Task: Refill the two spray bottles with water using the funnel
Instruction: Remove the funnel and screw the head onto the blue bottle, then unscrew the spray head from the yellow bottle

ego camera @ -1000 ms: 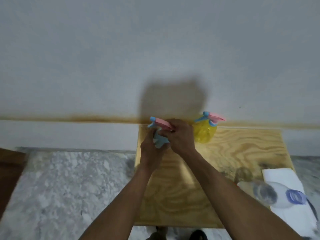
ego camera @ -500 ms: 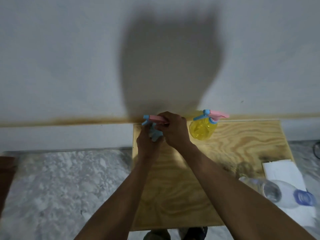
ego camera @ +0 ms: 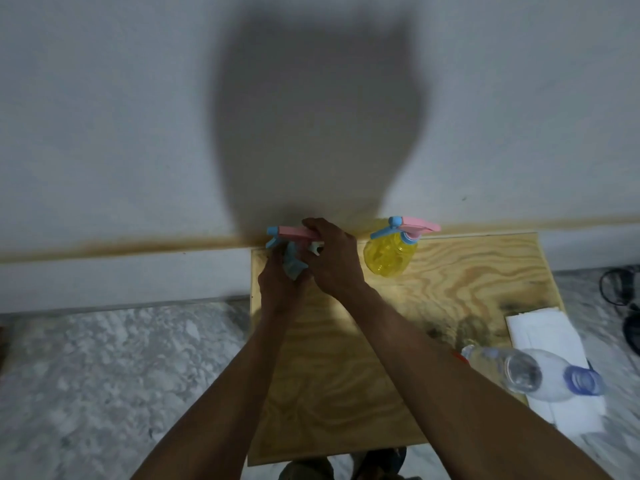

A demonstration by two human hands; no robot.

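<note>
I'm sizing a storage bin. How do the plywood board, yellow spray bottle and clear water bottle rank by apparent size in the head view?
1. plywood board
2. clear water bottle, though it lies nearer the camera
3. yellow spray bottle

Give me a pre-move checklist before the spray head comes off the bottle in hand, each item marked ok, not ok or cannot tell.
1. Left hand grips the bottle body: ok.
2. Right hand grips the pink and blue spray head: ok.
3. Spray head already loosened: cannot tell.
4. Yellow spray bottle stands upright, apart from the hands: ok.
5. Water bottle ready nearby: ok, it lies on its side at the right edge of the plywood board.
6. Funnel at hand: not ok, none in view.
</note>
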